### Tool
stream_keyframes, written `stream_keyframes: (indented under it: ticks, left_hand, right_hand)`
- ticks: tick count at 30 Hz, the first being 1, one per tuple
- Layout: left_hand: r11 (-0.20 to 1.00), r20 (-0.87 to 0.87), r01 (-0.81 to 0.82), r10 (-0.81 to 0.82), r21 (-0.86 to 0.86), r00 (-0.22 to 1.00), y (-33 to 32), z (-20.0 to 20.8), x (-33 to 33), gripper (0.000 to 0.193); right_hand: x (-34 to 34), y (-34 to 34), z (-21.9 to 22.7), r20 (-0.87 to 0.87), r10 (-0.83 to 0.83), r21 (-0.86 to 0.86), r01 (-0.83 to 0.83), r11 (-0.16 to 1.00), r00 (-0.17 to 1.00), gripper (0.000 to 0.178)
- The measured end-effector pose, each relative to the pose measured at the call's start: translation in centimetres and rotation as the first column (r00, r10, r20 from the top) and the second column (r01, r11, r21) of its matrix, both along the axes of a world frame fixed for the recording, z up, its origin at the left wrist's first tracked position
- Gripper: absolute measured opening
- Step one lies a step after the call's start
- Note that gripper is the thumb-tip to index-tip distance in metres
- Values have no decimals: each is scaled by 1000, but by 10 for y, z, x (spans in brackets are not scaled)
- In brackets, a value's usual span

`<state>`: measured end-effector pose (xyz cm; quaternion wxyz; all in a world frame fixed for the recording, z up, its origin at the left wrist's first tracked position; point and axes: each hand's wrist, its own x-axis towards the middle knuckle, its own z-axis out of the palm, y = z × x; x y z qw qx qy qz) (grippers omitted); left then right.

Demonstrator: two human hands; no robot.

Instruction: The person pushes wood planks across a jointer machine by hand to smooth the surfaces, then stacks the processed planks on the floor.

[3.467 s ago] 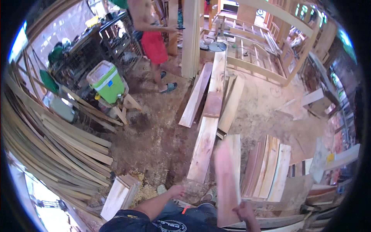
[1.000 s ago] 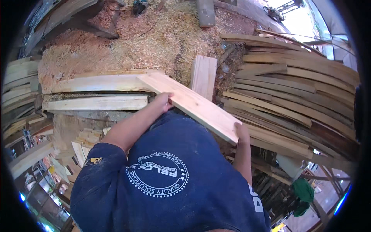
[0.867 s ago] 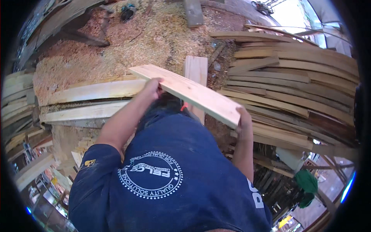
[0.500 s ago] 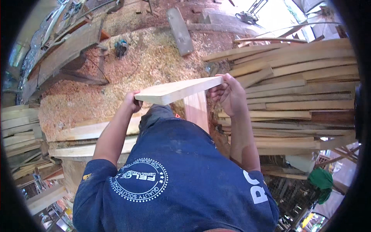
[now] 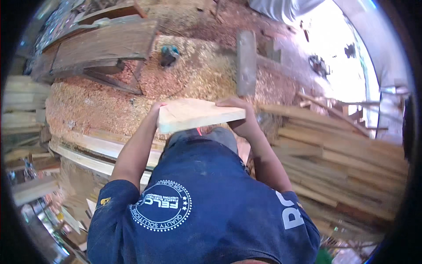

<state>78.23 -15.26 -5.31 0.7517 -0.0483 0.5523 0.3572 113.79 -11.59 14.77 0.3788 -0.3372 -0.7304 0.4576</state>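
Note:
A pale, thick wooden board [image 5: 193, 115] is held level in front of my body, its cut edge facing me. My left hand [image 5: 157, 111] grips its left end, with most of the fingers hidden at the side and beneath. At the other end, my right hand [image 5: 241, 115] is wrapped round the board, fingers over its top face and palm against the end. Both hands are closed on the same piece.
Stacked planks [image 5: 338, 163] lie to the right, with more lumber [image 5: 24, 105] at the far left. Long pale boards [image 5: 88, 152] lie left of my legs. A teal and dark power tool [image 5: 169, 56] sits on wood shavings near a wooden bench [image 5: 101, 44]. Beyond stands a grey plank [image 5: 246, 61].
The view has swung to the right. My right hand has shifted from pinching the board's far corner to gripping round its right end, and the board is now more level.

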Motion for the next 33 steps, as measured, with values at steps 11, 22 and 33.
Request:
stream_keyframes:
  ticks: [11,22,33]
  left_hand:
    - [410,538,-788,577,459,614,121,121,41,61]
    - [249,690,-655,-88,714,719,209,-36,9,50]
    - [518,553,-853,692,69,465,205,-24,-126,66]
  right_hand:
    - [-186,133,147,381,175,468,-352,811,908,32]
    - [8,309,-188,881,437,-390,-242,888,182,53]
    - [-36,237,-113,493,570,-867,317,384,658,69]
